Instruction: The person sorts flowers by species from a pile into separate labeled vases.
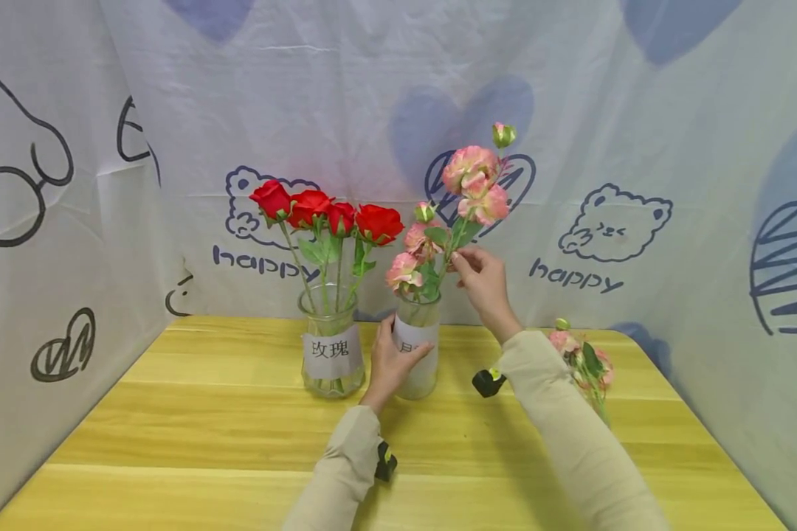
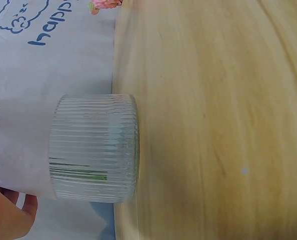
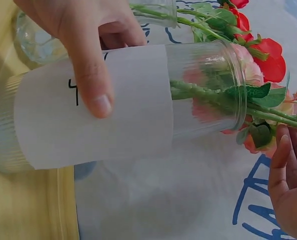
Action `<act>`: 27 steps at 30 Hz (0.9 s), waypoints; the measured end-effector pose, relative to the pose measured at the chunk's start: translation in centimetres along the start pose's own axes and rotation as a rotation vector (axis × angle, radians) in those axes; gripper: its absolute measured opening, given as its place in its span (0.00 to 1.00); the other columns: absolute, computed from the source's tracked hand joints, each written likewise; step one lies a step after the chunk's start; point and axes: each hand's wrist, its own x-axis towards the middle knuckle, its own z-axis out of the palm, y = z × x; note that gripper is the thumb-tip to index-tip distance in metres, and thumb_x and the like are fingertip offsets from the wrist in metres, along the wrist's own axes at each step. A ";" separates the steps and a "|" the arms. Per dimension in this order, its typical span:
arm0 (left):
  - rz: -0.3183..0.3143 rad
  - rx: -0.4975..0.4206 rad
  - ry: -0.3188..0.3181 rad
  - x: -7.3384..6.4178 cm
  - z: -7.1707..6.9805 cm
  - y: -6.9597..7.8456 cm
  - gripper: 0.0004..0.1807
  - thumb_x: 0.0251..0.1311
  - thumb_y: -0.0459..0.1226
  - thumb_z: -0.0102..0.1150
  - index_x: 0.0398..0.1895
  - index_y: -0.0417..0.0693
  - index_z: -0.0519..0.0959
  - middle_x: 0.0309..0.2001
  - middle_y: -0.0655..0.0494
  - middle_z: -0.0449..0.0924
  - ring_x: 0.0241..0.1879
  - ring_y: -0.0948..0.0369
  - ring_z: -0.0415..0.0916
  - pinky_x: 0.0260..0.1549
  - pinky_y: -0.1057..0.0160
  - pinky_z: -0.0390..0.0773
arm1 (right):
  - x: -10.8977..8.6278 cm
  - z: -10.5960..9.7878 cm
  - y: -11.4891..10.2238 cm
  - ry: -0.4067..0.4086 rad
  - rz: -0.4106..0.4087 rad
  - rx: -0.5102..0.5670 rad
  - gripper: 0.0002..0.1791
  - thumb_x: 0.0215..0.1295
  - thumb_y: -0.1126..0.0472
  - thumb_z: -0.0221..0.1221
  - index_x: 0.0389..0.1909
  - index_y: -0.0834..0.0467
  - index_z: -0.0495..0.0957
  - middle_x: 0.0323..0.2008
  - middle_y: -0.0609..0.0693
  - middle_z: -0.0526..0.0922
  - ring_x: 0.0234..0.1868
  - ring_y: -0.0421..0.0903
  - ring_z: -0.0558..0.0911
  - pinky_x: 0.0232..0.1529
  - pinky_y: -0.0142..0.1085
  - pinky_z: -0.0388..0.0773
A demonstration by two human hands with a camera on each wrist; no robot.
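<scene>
My left hand [image 1: 393, 363] grips a ribbed glass vase [image 1: 417, 385] round its white paper label, the thumb lying across the front. Just above the mouth, my right hand [image 1: 485, 286] pinches the green stem of a pink flower spray [image 1: 473, 173] between thumb and fingertips. That spray stands tall, with a bud on top, its stem leading down to the vase. Shorter pink flowers [image 1: 405, 271] with leaves are in the same vase. Green stems [image 3: 203, 95] show through the glass in the right wrist view. The left wrist view has the vase's ribbed base [image 2: 96, 150] on the table.
Close on the left stands another glass vase [image 1: 332, 383] with several red roses [image 1: 311, 208] and a label. More pink flowers [image 1: 591, 361] lie at the table's right, partly behind the right sleeve. Behind the wooden table [image 1: 192, 413] hangs a printed cloth [image 1: 372, 74].
</scene>
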 end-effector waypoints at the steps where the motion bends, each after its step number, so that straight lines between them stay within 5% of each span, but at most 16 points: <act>1: 0.002 -0.002 -0.001 0.0 0.0 0.0 0.43 0.47 0.38 0.76 0.64 0.33 0.64 0.57 0.37 0.69 0.54 0.43 0.71 0.53 0.46 0.73 | 0.0 0.0 0.1 -0.001 -0.004 0.002 0.12 0.70 0.65 0.56 0.46 0.71 0.78 0.40 0.64 0.83 0.36 0.46 0.82 0.27 0.27 0.77; 12: 0.005 -0.010 -0.007 -0.1 0.1 0.0 0.42 0.48 0.38 0.75 0.65 0.34 0.64 0.56 0.38 0.69 0.53 0.44 0.71 0.52 0.45 0.73 | -0.5 -0.4 0.3 -0.053 0.038 0.028 0.12 0.69 0.65 0.57 0.46 0.70 0.78 0.39 0.60 0.83 0.33 0.39 0.81 0.30 0.32 0.80; 16: 0.009 -0.004 -0.004 -0.1 0.1 0.0 0.43 0.47 0.37 0.75 0.64 0.34 0.64 0.56 0.38 0.69 0.52 0.44 0.71 0.51 0.45 0.73 | -0.8 -0.4 0.5 -0.099 0.132 0.122 0.12 0.69 0.63 0.58 0.46 0.69 0.77 0.36 0.51 0.83 0.35 0.39 0.82 0.33 0.34 0.80; 21: 0.000 -0.007 0.002 0.0 0.1 0.0 0.43 0.47 0.37 0.76 0.65 0.34 0.64 0.56 0.38 0.69 0.53 0.44 0.71 0.53 0.45 0.73 | -1.0 -0.6 1.0 -0.098 0.288 0.365 0.09 0.69 0.65 0.56 0.48 0.64 0.73 0.37 0.47 0.80 0.36 0.38 0.82 0.33 0.28 0.78; 27: -0.001 -0.005 0.010 0.0 0.2 0.0 0.43 0.47 0.38 0.76 0.64 0.33 0.64 0.56 0.37 0.70 0.53 0.43 0.71 0.53 0.45 0.73 | -1.2 -1.7 2.4 -0.077 0.443 0.457 0.23 0.70 0.68 0.52 0.64 0.66 0.63 0.44 0.48 0.77 0.40 0.38 0.79 0.39 0.28 0.77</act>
